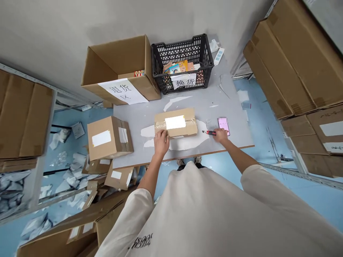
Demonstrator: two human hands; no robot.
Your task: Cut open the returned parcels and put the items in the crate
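A taped cardboard box (189, 123) with a white label (175, 122) lies on the grey table (142, 142). My left hand (161, 142) is closed on the near left edge of this box, steadying it, with its fingertips against the cardboard. To the right of the box, my right hand (221, 135) is wrapped round a red and black utility knife (210, 132). Its blade points left, toward the box, and is apart from it. Just beyond my right hand lies a phone with a pink screen (223, 124).
An open carton (96, 67) and a black plastic crate (182, 48) holding small packs stand at the back. Another labelled box (103, 139) sits at the table's left edge. Cartons (294, 60) are stacked at right; parcels (71, 178) lie on the floor at left.
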